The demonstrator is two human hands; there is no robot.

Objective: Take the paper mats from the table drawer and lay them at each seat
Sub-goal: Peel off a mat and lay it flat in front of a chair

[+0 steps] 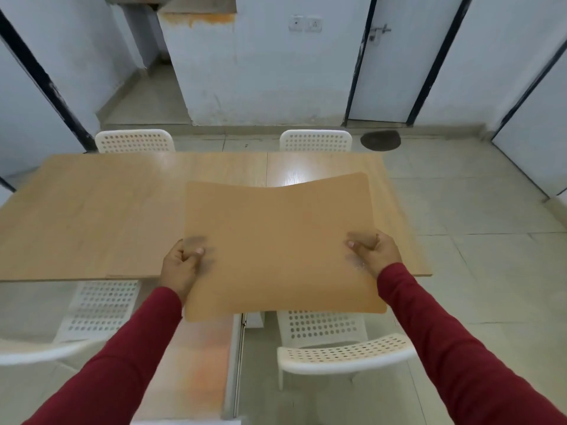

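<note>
Two hands hold a paper mat up over the table.

The left hand [184,259] pinches the mat's [279,246] left side and the right hand [372,251] pinches its right side, so the hands are well apart with the mat between them. The mat sags in the middle and its far edge curls up. It hangs above the table [92,210], and its near edge sticks out past the table's edge toward the person. The open drawer [196,363] is below the hands, and a white chair [337,348] is below the right hand. If one hand lets go early, the floppy mat could slide off the edge or land crooked. No mat lies on the table yet.
</note>
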